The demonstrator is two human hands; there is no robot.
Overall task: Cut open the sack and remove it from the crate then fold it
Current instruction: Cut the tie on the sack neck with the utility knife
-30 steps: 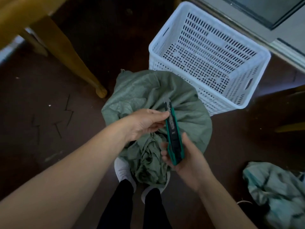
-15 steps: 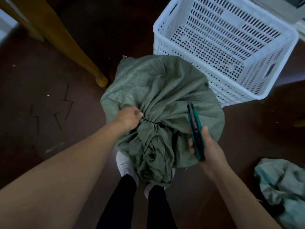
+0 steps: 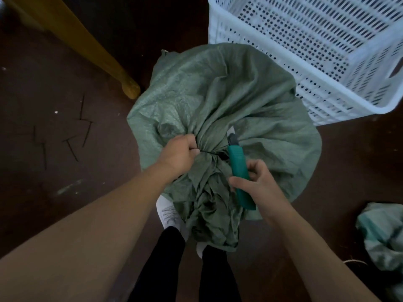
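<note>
A bulging green woven sack (image 3: 218, 101) stands on the dark floor in front of my feet, its mouth gathered and tied with a thin dark tie (image 3: 210, 151). My left hand (image 3: 177, 154) grips the bunched neck just left of the tie. My right hand (image 3: 255, 184) holds a green utility knife (image 3: 239, 171), with its blade tip lying against the sack's neck right of the tie. Whatever the sack covers is hidden.
A white perforated plastic crate (image 3: 316, 51) stands empty behind and right of the sack. A yellow wooden furniture leg (image 3: 96, 55) slants at the upper left. Another crumpled green sack (image 3: 383, 240) lies at the right edge. Dark ties lie scattered on the floor (image 3: 74, 131) to the left.
My left hand let go of the knife blade and closed on the sack's neck. My right hand swung the knife out to the right, then brought its tip in against the tied neck.
</note>
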